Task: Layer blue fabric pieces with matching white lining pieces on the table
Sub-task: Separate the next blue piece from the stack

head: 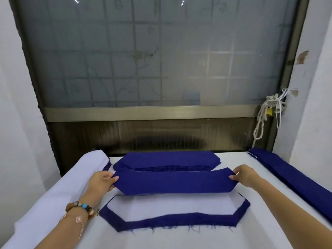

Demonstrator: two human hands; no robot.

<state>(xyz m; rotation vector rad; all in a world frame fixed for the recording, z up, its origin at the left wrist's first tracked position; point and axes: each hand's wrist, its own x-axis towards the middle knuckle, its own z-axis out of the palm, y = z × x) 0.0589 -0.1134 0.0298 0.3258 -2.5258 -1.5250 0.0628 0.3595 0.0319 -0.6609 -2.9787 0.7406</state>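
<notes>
Under both hands we have the white tabletop (161, 239), and everything sits on it. Left of the left fingers: one white fabric roll (53, 191), long axis running away from us. Right of the right fingers, well apart: one stack of long blue strips (296, 178), also running away from us; we cannot count the layers. Just beyond the fingers: one blue stack (167, 159) of shaped pieces, long axis left-right, layer count unreadable.

On our side of the fingers, lower down: one blue base piece (170, 220) lying flat with one white lining (172, 205) on top, blue border showing along the near edge and both ends. So that's one finished pair.

Between the fingers is the held blue piece (175, 182), the only one in hand. It is off the tabletop, stretched fairly taut, with its long axis left-right from hand to hand, parallel to the pair below.

The left hand (101, 182) pinches the left end and the right hand (246, 175) pinches the right end, with the fingers (233, 177) closed narrow on the cloth edge. Neither hand is nearer; the grip is symmetric.

Our read is that the move turns on the held piece coming toward us and down without rotating, since its axis already matches. We see no loose second lining, so it probably comes off the roll side.

Beaded bracelets (80, 207) are on the left wrist.
</notes>
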